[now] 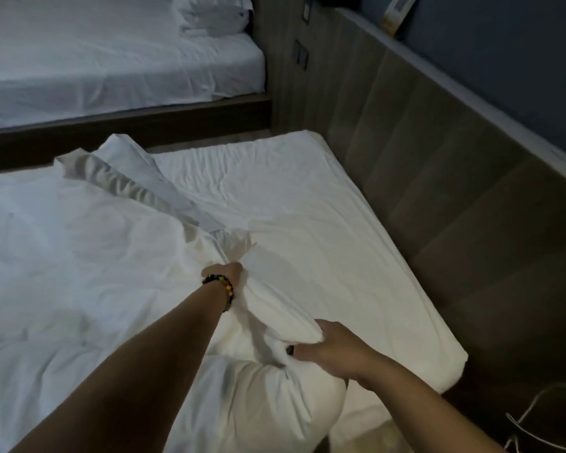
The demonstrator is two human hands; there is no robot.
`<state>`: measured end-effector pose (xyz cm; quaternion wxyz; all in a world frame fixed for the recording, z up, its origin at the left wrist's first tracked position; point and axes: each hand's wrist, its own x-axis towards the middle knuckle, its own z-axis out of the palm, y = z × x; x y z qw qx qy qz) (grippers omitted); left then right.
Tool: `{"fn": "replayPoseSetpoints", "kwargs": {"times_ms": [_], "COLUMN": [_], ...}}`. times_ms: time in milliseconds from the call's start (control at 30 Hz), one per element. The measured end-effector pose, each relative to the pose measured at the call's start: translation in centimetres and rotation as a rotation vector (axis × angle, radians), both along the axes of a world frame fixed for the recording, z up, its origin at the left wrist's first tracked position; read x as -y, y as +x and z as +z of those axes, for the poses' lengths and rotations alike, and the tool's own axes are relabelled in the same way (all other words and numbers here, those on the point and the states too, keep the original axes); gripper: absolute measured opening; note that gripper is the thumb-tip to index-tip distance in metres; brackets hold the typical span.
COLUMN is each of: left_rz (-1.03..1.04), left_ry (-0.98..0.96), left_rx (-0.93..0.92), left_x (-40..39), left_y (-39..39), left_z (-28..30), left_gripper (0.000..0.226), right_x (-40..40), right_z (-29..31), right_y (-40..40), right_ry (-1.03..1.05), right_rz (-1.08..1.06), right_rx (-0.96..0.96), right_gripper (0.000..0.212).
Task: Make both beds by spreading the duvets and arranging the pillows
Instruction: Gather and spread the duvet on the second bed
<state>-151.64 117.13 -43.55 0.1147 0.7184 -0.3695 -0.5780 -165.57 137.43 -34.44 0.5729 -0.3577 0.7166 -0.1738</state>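
A white duvet (79,273) lies bunched over the left half of the near bed (307,223), whose sheet is bare on the right. My left hand (224,274), with a beaded bracelet on the wrist, is shut on a gathered fold of the duvet at the bed's middle. My right hand (327,351) grips the duvet's edge lower down, near the bed's side edge. The duvet's corner hangs over that edge below my hands. The far bed (111,67) at top left has a flat white sheet and white pillows (213,14) stacked at its head.
A wooden headboard panel (438,158) runs along the right behind both beds, with wall switches (301,57). A narrow floor gap separates the beds. White cables (533,416) lie on the floor at the bottom right. A yellow card (397,14) stands on the ledge.
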Motion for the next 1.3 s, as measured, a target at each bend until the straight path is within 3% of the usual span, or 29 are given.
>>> {"fn": "replayPoseSetpoints", "kwargs": {"times_ms": [200,367,467,600,700,800,900,1067,1133,1200,1300], "left_rz": [0.156,0.2,0.112,-0.021,0.041,0.131,0.16,0.11,0.074,0.036,-0.071], "left_ry": [-0.162,-0.25,-0.324,-0.424,-0.453,-0.472,-0.502,-0.511,-0.535,-0.53,-0.435], "left_rx": [-0.047,-0.137,-0.204,-0.246,-0.258,-0.392,-0.467,-0.69,-0.776,-0.785,-0.599], "left_x": [0.3,-1.1,-3.9,-5.7,-5.8,-6.2,-6.9,-7.0,-6.8,-6.3,-5.4], "left_y": [-2.1,-6.5,-11.7,-18.5,-21.0,-22.5,-24.6,-29.0,-30.6,-32.1,-34.3], "left_z": [1.0,1.7,3.6,6.9,10.1,14.0,18.6,25.6,27.8,27.7,22.6], "left_gripper": [0.055,0.062,0.042,0.038,0.029,0.004,0.008,0.018,0.014,0.015,0.048], "right_x": [0.6,0.8,-0.1,-1.0,-1.9,-3.0,-4.2,-6.0,-6.9,-7.4,-7.6], "right_z": [-0.1,-0.3,-0.8,0.2,2.0,4.2,6.7,13.4,15.8,16.5,14.7], "right_y": [-3.6,-8.9,-12.5,-16.7,-19.5,-21.9,-24.6,-28.1,-29.2,-30.6,-32.3], "right_ry": [0.01,-0.026,0.012,-0.042,-0.094,-0.165,-0.244,-0.337,-0.346,-0.335,-0.231], "right_rz": [0.012,0.061,0.081,0.113,0.193,0.08,0.013,-0.081,-0.1,-0.124,-0.131], "right_rx": [0.004,-0.007,0.001,0.072,0.075,0.206,0.197,0.155,0.113,0.119,0.101], "right_gripper": [0.029,0.019,0.027,0.032,0.029,0.023,0.027,0.012,0.02,0.007,0.019]}}
